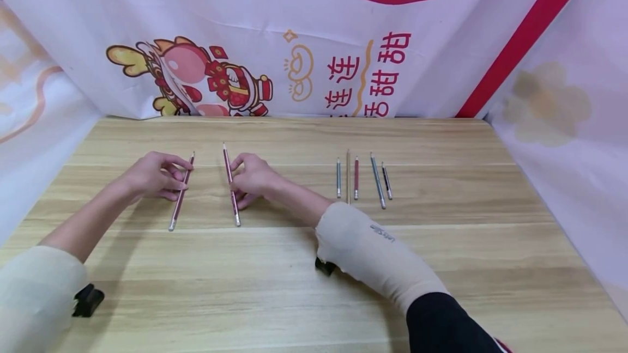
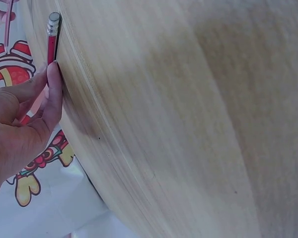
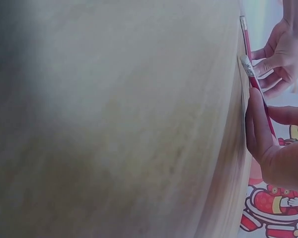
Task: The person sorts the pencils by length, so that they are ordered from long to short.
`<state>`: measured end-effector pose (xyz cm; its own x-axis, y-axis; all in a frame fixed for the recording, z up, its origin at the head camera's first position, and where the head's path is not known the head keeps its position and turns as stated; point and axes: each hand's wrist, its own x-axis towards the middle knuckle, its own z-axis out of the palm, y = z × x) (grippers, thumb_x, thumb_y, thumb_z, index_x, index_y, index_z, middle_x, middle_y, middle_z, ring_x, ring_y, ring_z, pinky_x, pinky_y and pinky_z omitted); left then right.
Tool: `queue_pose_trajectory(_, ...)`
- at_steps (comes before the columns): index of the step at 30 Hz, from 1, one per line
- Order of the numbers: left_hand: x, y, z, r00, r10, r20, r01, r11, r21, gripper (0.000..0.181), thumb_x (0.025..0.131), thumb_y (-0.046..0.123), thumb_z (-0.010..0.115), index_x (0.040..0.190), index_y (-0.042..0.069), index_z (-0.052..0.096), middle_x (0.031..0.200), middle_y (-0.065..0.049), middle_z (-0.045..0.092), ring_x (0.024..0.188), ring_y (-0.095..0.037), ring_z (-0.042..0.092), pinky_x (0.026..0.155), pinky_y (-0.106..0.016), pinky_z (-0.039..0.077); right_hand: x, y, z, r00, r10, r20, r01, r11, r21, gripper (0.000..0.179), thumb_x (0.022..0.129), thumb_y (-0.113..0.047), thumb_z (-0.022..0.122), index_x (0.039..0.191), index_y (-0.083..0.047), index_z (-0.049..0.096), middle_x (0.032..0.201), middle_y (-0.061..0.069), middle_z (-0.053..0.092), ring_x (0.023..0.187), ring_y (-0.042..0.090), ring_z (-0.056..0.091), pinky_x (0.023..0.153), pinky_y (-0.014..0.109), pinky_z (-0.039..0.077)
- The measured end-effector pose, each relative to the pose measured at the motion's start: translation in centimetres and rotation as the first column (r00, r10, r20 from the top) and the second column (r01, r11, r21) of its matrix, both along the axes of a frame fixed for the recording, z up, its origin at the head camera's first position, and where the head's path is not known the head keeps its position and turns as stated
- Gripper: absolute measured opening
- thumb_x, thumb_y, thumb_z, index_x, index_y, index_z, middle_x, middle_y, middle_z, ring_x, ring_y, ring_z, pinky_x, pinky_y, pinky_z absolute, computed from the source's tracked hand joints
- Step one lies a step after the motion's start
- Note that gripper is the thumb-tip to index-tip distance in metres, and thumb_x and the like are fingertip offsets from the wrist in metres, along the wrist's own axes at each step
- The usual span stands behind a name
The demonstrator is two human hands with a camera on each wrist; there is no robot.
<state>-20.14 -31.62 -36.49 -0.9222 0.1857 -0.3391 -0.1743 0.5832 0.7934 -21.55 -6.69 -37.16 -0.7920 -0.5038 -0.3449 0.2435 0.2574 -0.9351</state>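
Note:
In the head view my left hand (image 1: 159, 175) pinches a dark red pencil (image 1: 179, 203), its tip pointing away and its eraser end toward me. The left wrist view shows this pencil's eraser (image 2: 54, 21) and ferrule sticking out past my fingertips. A little to the right, my right hand (image 1: 252, 177) holds a second dark red pencil (image 1: 233, 203) between thumb and fingers, tip also pointing away. Its white eraser end (image 3: 247, 64) shows above my fingers in the right wrist view. The two pencils stand apart, leaning slightly toward different sides.
Right of my hands lie several pencils side by side: a short blue one (image 1: 338, 178), a thin tan one (image 1: 348, 176), a red one (image 1: 356, 178), a longer blue-green one (image 1: 377, 178) and a short dark one (image 1: 386, 181). A printed cloth (image 1: 304, 10) hangs behind the wooden table (image 1: 221, 293).

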Motion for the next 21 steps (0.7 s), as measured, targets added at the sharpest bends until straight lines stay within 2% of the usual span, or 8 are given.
queue_pose_trajectory(9, 0.0, 0.0, 0.0, 1.000, 0.000, -0.005, 0.000, 1.000, -0.003, 0.052, 0.091, -0.016, 0.066, 0.139, -0.020, 0.046, 0.094, -0.012, 0.057, 0.072, -0.016, 0.067, 0.069, -0.038, 0.068, 0.0, -1.3, -0.2, 0.999, -0.034, 0.009, 0.034, 0.999, -0.028, 0.032, 0.089, 0.019, 0.061, 0.111, -0.002, 0.052, 0.072, 0.018, 0.062, 0.060, 0.027, 0.062, 0.075, 0.053, 0.067)
queue_pose_trajectory(21, -0.1, -0.1, -0.1, 1.000, -0.001, -0.003, 0.001, 1.000, 0.010, 0.052, 0.091, -0.017, 0.065, 0.138, -0.021, 0.045, 0.093, -0.012, 0.057, 0.071, -0.016, 0.067, 0.069, -0.039, 0.068, 0.8, -3.3, 0.3, 0.994, -0.096, -0.054, 0.097, 0.995, 0.032, 0.031, 0.088, 0.018, 0.064, 0.109, -0.002, 0.055, 0.068, 0.020, 0.066, 0.053, 0.025, 0.063, 0.064, 0.044, 0.068)
